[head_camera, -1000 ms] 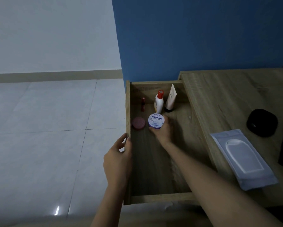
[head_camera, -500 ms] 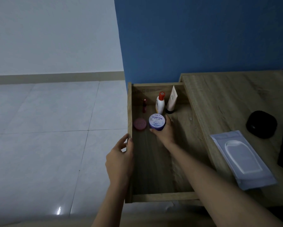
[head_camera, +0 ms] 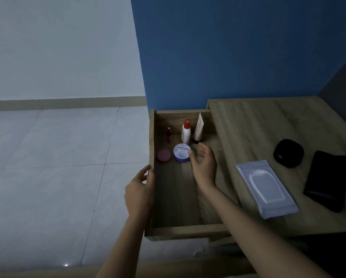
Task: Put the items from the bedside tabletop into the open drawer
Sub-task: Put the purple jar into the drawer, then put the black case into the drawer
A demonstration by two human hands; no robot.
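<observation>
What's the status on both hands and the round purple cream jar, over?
Right hand open, thumb at round purple cream jar, standing in wooden drawer. Left hand holds drawer's left wall. Pale wipes pack on wooden tabletop.

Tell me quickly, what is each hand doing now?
Left hand: holds the drawer side wall.
Right hand: open, holding nothing, beside the jar.

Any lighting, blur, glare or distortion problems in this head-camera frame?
Head view: dim and blue-tinted, the back left corner of the drawer in deep shadow. Head view: the right hand is softened by motion blur, though the jar label reads clearly. Head view: one small glare spot on the floor tile; the wide-angle lens bows the edge of the blue wall; the black pouch shows little detail.
</observation>
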